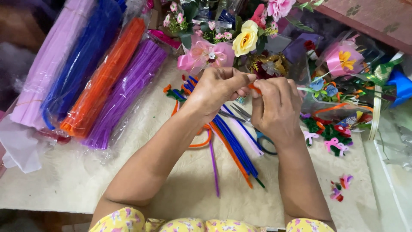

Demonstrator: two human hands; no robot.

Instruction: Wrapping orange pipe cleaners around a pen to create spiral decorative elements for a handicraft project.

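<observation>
Together the left hand and right hand pinch a short orange fuzzy pipe cleaner between pressed fingers above the table, barely shaped so far, while loose blue and orange stems lie unused beneath.

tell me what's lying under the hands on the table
Loose pipe cleaners in blue, orange, purple and white, plus scissors partly covered by the right hand. The left hand hides their upper ends.

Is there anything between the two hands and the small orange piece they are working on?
Nothing visible. The left hand and the right hand both pinch the orange piece directly with their fingertips.
</observation>
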